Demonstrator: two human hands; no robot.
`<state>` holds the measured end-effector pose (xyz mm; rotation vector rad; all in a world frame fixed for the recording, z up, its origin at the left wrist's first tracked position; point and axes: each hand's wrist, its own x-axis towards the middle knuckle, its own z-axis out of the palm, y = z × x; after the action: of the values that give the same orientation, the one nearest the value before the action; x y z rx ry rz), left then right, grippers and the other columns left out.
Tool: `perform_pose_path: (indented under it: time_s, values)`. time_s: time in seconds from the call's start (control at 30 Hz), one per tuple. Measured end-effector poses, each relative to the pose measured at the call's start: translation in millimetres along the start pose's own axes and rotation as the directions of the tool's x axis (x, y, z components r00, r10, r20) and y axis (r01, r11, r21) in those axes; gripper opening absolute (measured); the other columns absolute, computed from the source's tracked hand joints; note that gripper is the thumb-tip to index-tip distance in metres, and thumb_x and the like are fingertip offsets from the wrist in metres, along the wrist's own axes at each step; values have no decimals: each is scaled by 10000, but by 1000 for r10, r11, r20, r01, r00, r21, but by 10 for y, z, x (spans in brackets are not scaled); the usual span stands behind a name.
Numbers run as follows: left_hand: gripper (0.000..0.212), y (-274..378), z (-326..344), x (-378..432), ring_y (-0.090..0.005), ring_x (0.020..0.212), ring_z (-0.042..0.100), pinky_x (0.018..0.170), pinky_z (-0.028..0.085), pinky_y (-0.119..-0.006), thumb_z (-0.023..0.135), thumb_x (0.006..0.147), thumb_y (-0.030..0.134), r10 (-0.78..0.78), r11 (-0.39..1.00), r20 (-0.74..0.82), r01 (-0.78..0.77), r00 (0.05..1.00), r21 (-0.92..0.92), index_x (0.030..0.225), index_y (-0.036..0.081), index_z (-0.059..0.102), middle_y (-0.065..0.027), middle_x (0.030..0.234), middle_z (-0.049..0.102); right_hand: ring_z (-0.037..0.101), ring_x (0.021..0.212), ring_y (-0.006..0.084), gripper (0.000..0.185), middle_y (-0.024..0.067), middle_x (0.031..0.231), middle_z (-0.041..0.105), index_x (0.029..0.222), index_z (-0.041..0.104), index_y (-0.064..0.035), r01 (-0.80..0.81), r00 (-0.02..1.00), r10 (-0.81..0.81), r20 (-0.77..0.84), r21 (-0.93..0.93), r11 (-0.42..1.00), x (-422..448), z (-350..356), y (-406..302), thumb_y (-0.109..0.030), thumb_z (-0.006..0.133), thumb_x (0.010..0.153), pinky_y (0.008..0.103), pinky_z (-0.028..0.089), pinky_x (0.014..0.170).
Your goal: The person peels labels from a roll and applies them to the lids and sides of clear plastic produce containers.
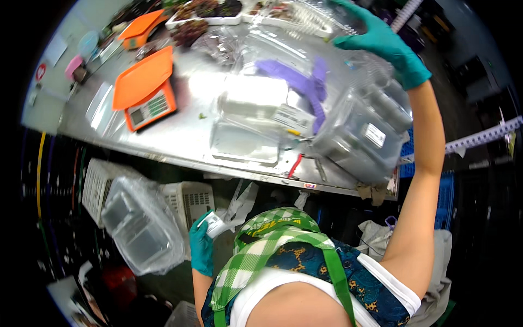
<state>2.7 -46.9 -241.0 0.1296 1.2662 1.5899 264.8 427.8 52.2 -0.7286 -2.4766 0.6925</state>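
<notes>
My left hand, in a teal glove, is low at the left, in front of the table's edge. It grips a strip of white labels that bears print, and pale backing paper trails beside it. My right hand, gloved alike, stretches to the far right of the metal table. Its thumb and fingers are spread around the edge of a clear plastic container; blur hides whether it grips it. Nearer me lie bagged stacks of clear plastic containers, one with a white label.
Two orange scales stand at the left of the table. White trays of leafy produce sit at the back. Clear lids, a purple strip and red-handled pliers lie mid-table. Below are crates and bagged containers.
</notes>
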Motion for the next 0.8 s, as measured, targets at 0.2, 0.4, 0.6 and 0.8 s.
perform_pose_path:
  time_s: [0.2,0.4,0.6,0.8]
  values:
    - [161,207,295,291,-173,713,632,672,511,-275,539,879,106,71,971,-27,-63,997,229,936,-16,626,-112,820,661,303,1300,383,951,199,1445,250,1389,339,-297,-369,924,353,-149,-592,717,-1136,-770,730,-479,780,567,445,286,1054]
    - [245,541,744,632,-179,534,596,496,492,-297,513,896,209,39,866,-48,-10,998,500,819,-4,605,-86,667,616,80,1372,390,1035,168,1501,72,1414,238,-364,-432,884,388,-260,-772,467,-1963,-229,1980,-588,737,535,639,99,1040]
    - [313,429,1319,1351,-153,858,590,763,472,-290,584,853,117,-88,889,122,23,989,458,1118,-46,548,-84,987,621,80,1371,392,1044,134,1509,65,1425,194,-359,-479,848,477,-230,-716,508,-1925,-111,2184,-537,756,563,627,96,1052]
    - [515,57,1413,1960,-158,721,571,654,464,-283,661,801,343,-91,769,-31,90,995,633,1050,-99,572,-113,873,631,105,1367,394,1024,118,1511,71,1422,200,-362,-456,875,412,-254,-716,528,-1974,-87,2298,-512,760,578,635,124,1046]
